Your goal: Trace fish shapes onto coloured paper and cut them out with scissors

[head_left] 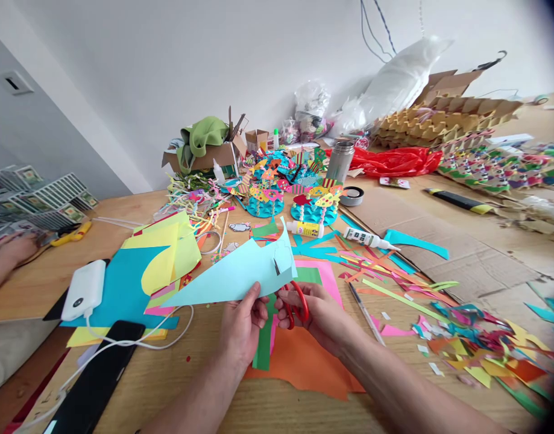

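A pale blue sheet of paper (231,272) is held up in front of me, its left end tapering to a point. My left hand (246,322) pinches its lower edge between thumb and fingers. In my right hand (319,310) are red-handled scissors (299,304), fingers through the loops. Their blades lie at the sheet's right end, beside a faint drawn outline; how far apart the blades are is hard to see. Beneath both hands lie orange paper (304,361), green paper (263,346) and pink paper (331,283).
Left are a white power bank (83,289), a black phone (93,374) and another person's hand (21,246). Paper scraps (484,349), a pen (366,313) and a glue bottle (367,237) lie right. Paper fish decorations (313,193) and a metal flask (340,161) stand behind.
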Available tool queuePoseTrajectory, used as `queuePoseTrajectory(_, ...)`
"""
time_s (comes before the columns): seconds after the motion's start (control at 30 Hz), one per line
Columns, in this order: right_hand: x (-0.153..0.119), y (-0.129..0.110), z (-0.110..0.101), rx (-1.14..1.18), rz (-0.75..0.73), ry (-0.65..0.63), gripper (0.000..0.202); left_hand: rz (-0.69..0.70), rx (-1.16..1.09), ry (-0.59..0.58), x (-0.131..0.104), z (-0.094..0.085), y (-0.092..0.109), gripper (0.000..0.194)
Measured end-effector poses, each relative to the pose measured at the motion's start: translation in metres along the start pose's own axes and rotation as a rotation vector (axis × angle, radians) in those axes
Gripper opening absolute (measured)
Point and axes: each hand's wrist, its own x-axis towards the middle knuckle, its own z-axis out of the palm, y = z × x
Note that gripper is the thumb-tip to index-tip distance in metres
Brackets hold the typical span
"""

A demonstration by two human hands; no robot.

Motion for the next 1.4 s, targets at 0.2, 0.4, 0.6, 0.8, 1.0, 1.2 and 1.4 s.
queuePoseTrajectory(0.2, 0.0018, 0.0028, -0.0030, -0.035, -0.025, 0.011, 0.030, -0.022, 0.003, -0.023, -0.0013, 0.0001, -0.0015, 0.033)
queuePoseTrajectory(0.4, 0.0015, 0.0023, -0.0009, -0.105, -0.037, 0.052, 0.034, -0.034, 0.000, -0.013, -0.0021, 0.0019, -0.0007, 0.033)
queuePoseTrajectory(0.6, 0.0039, 0.0047, 0.0002, -0.211, -0.067, 0.101, 0.034, -0.053, -0.013, -0.020, -0.0059, 0.0026, 0.0000, 0.033)
queuePoseTrajectory(0.8, 0.0028, 0.0021, 0.0033, -0.279, -0.114, 0.135, 0.033, -0.057, -0.010, -0.023, -0.0076, 0.0039, 0.0016, 0.033)
queuePoseTrajectory(1.0, 0.0022, 0.0008, 0.0043, -0.251, -0.086, 0.117, 0.033, -0.036, -0.026, -0.022, -0.0059, 0.0043, 0.0008, 0.033)
queuePoseTrajectory(1.2, 0.0028, 0.0019, 0.0031, -0.255, -0.123, 0.107, 0.029, -0.030, -0.006, -0.036, -0.0081, 0.0053, 0.0005, 0.033)
queuePoseTrajectory(1.4, 0.0050, 0.0049, -0.0008, -0.225, -0.161, 0.080, 0.031, -0.033, 0.007, -0.044, -0.0092, 0.0061, 0.0007, 0.032)
